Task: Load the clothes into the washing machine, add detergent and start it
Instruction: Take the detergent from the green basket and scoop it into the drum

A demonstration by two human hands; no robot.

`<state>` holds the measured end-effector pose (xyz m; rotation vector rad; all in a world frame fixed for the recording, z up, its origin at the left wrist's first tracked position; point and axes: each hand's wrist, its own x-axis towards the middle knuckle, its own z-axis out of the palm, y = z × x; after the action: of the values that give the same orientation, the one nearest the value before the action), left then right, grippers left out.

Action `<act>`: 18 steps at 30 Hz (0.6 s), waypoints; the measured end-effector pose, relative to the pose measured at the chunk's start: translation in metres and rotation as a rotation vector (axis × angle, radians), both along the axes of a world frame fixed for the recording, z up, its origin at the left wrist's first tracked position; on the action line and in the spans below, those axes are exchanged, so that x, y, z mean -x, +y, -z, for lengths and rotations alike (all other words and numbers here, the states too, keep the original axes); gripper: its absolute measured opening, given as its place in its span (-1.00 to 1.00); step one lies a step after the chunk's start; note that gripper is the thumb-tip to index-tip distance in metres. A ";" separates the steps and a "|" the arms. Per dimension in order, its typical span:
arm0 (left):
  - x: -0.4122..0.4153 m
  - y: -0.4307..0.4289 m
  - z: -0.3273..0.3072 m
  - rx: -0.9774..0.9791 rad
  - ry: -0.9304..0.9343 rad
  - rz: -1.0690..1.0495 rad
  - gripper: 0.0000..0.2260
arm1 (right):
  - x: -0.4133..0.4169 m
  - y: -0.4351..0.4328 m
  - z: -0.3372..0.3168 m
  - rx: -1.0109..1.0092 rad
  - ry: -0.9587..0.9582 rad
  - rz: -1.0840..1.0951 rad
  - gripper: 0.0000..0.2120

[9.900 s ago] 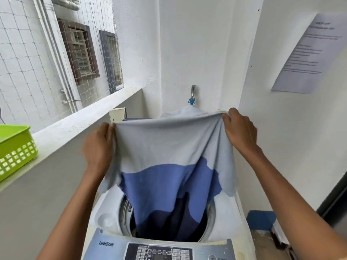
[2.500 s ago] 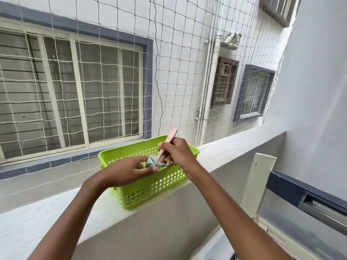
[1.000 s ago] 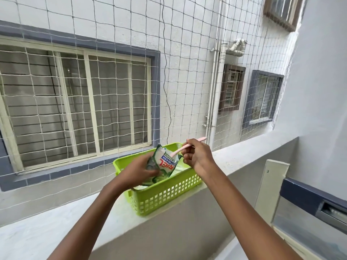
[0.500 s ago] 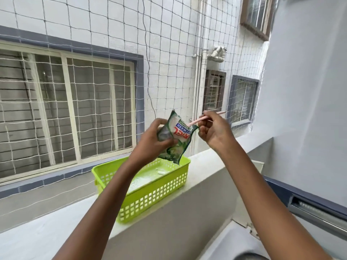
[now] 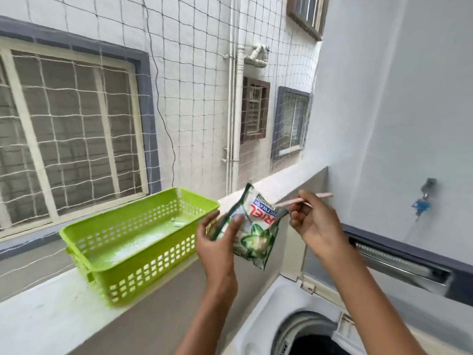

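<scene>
Green detergent pouch (image 5: pixel 256 234) is mid-frame, with the left hand (image 5: pixel 217 242) fingers wrapped round it. The right hand (image 5: pixel 314 221) fingers are pinched on a thin pink stick (image 5: pixel 294 200) poking into its top corner. The lime basket (image 5: pixel 143 272) on the ledge (image 5: pixel 51 311), left of centre, holds just powdery residue and a small scrap. The washing machine (image 5: pixel 266 326) drum is open at lower right, lid (image 5: pixel 399 254) up.

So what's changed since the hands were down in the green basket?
The left hand lifted the detergent packet out of the green basket, toward the washing machine. The right hand still pinches the pink spoon at the packet's mouth. Basket stays on the ledge.
</scene>
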<state>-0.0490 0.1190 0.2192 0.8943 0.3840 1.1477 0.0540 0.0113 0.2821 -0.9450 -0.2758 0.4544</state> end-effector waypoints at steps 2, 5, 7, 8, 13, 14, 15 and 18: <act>-0.012 -0.011 0.023 0.210 -0.067 0.101 -0.55 | 0.005 -0.015 0.021 0.002 -0.006 0.074 -0.80; -0.029 -0.030 0.059 0.454 -0.110 0.339 -0.41 | 0.012 -0.038 0.054 0.009 -0.008 0.209 -0.82; -0.032 -0.044 0.081 0.544 -0.108 0.603 -0.25 | 0.017 -0.050 0.077 0.031 -0.007 0.288 -0.82; -0.032 -0.052 0.090 0.563 -0.090 0.727 -0.26 | 0.020 -0.056 0.089 0.052 -0.009 0.323 -0.82; -0.039 -0.075 0.134 0.549 0.076 1.000 -0.12 | 0.029 -0.084 0.137 0.171 0.005 0.464 -0.82; -0.041 -0.079 0.141 0.560 0.128 0.993 -0.11 | 0.030 -0.090 0.143 0.184 0.014 0.484 -0.82; -0.042 -0.079 0.146 0.579 0.177 0.971 -0.13 | 0.031 -0.094 0.147 0.194 0.022 0.497 -0.80; -0.047 -0.084 0.163 0.615 0.281 0.935 -0.30 | 0.031 -0.109 0.158 0.228 0.036 0.540 -0.78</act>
<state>-0.0019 0.0350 0.0564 0.5604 0.4396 0.0195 0.0231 -0.0978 0.1244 -1.1832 0.0713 0.0044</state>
